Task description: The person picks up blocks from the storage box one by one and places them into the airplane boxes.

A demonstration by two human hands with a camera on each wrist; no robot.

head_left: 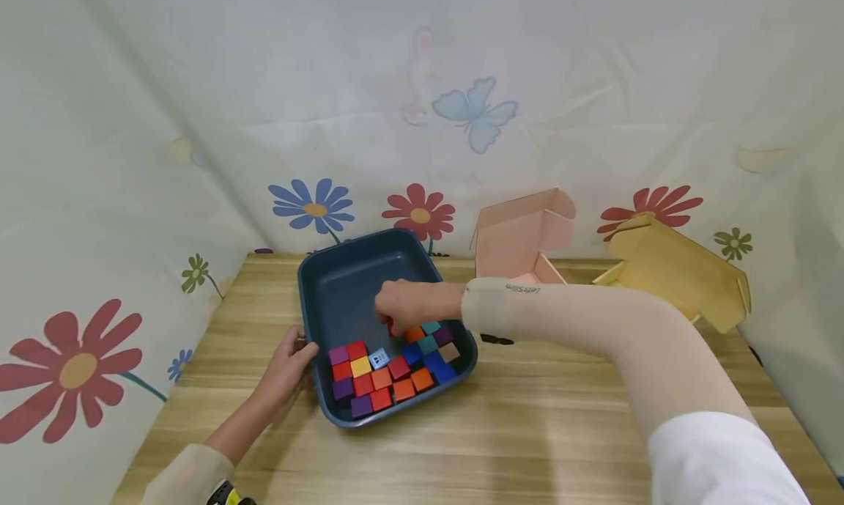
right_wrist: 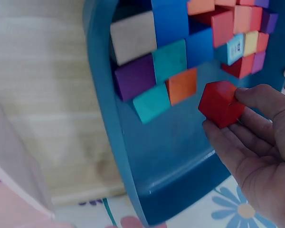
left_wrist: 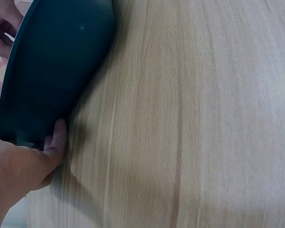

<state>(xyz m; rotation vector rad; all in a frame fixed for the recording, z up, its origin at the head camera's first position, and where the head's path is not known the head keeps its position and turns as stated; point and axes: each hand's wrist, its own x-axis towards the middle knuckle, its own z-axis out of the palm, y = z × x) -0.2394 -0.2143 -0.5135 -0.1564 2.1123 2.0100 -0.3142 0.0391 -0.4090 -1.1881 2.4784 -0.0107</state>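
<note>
A dark blue tray [head_left: 359,303] lies on the wooden table, with several coloured cubes [head_left: 381,379] packed in its near part. My left hand [head_left: 289,363] grips the tray's left side, fingers around its edge, as the left wrist view also shows. Over the tray's middle, my right hand [head_left: 407,304] pinches a red cube [right_wrist: 221,103] between thumb and fingers, above the bare tray floor. Close to it in the right wrist view are an orange cube [right_wrist: 183,86] and a teal cube [right_wrist: 152,103]. One light blue cube [head_left: 379,358] bears a printed mark.
Behind my right forearm stand an open pink box [head_left: 511,234] and an open yellow box [head_left: 686,270], lids raised. A flowered white curtain [head_left: 369,72] hangs at the table's back and sides. Bare wood of the table [head_left: 422,461] shows in front of the tray.
</note>
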